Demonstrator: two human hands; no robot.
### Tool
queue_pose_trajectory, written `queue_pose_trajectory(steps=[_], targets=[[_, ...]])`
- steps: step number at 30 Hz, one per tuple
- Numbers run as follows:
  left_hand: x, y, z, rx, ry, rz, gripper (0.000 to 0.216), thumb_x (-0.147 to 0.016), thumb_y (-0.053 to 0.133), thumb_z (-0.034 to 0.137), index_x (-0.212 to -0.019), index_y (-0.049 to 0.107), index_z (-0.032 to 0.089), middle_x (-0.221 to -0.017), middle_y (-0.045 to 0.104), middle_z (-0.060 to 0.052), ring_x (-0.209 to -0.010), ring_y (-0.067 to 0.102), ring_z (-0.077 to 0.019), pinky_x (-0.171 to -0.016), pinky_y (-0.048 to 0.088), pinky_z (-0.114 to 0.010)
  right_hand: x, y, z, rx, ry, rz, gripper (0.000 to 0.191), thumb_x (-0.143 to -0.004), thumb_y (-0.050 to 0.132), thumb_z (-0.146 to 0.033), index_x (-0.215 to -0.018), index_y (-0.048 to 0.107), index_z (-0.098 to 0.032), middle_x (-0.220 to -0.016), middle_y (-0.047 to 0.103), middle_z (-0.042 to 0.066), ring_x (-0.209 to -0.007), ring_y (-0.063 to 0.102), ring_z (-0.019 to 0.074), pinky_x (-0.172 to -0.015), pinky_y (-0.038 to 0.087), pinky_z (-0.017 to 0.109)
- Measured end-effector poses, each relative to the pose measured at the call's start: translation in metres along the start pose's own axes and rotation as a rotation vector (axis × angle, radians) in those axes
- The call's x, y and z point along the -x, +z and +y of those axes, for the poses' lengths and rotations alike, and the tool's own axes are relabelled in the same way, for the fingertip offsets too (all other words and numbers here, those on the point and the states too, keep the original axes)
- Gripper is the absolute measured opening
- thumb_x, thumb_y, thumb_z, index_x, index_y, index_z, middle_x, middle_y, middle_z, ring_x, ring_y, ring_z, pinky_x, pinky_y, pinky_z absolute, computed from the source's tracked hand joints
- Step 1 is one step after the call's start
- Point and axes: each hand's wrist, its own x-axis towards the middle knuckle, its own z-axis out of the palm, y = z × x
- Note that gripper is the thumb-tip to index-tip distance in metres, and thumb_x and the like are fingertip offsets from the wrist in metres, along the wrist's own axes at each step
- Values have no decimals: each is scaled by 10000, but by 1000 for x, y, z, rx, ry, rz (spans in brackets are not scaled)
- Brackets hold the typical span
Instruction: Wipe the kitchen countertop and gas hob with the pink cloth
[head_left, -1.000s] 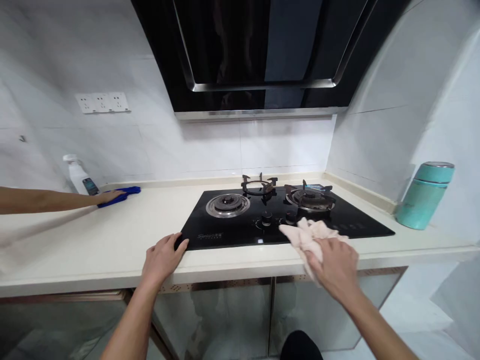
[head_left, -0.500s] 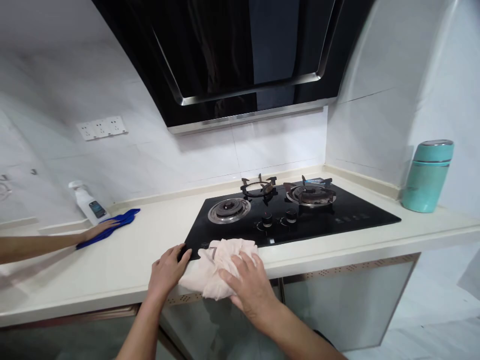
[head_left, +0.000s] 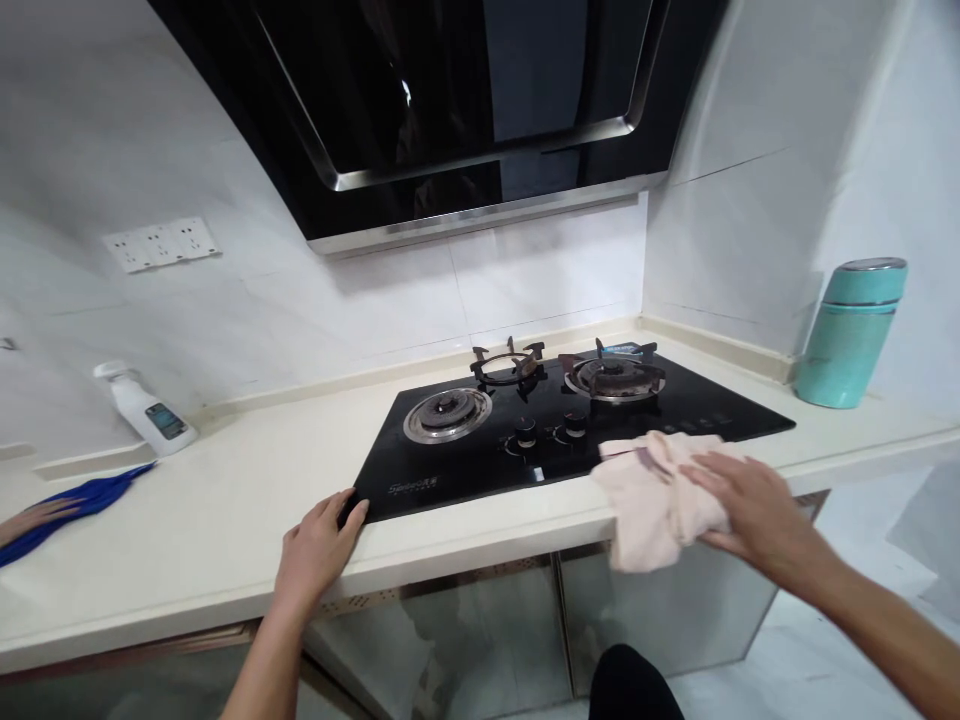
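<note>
My left hand (head_left: 319, 545) rests on the counter at the front left corner of the black gas stove (head_left: 480, 475), thumb apart from the fingers and touching the corner. It holds nothing. Under my right hand (head_left: 757, 515) is a crumpled pale pink cloth (head_left: 660, 500), gripped and pressed on the stove's front right edge, with part of it hanging over the counter's front. The left burner (head_left: 448, 415) has its pan support off. That loose pan support (head_left: 510, 368) stands at the back of the glass. A second burner (head_left: 615, 378) sits at the right, behind two knobs.
At the far left another person's hand (head_left: 37, 520) lies on a blue cloth (head_left: 97, 502). A white spray bottle (head_left: 146, 410) leans at the wall. A turquoise flask (head_left: 847, 335) stands right of the stove. The black range hood (head_left: 450, 120) hangs above.
My right hand has slid the pink cloth rightward along the stove's front edge. My left hand stays at the corner. The view has shifted slightly, and the other person's hand appears farther left.
</note>
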Motion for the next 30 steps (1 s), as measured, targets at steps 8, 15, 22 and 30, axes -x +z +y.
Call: queue_pose_trajectory(steps=[8,15,22,30], targets=[[4,-1,5,11,-2,7,594,-974,313,581,-1401,563,252,-1492,592,-100,-1389,524,-314,-1138,388,-553,34,-22,134,136,192,-65,705,-730,595,-592,-1345,588,-250,-1386,575,227,-1246,529,462,-1002,360,601],[11,-3,15,10,-7,29,585,-971,346,546,-1405,570,223,-1480,599,-122,-1395,517,-316,-1140,385,-547,-6,-24,74,138,150,-193,681,-649,684,-436,-1313,630,-296,-1317,609,189,-1159,571,429,-941,404,582],[15,-5,19,60,-18,54,556,-968,380,542,-1369,616,238,-1460,620,-114,-1396,517,-329,-1143,380,-531,-72,-17,-87,99,-178,-198,678,-677,793,-423,-1314,622,-270,-1256,615,170,-1128,540,378,-895,409,490],[20,-6,23,95,-11,73,533,-975,404,520,-1353,628,220,-1441,631,-126,-1359,538,-319,-1153,352,-512,-144,-2,-279,69,-350,-356,854,-611,910,-572,-1315,601,-200,-1186,627,185,-1046,527,378,-863,416,536]])
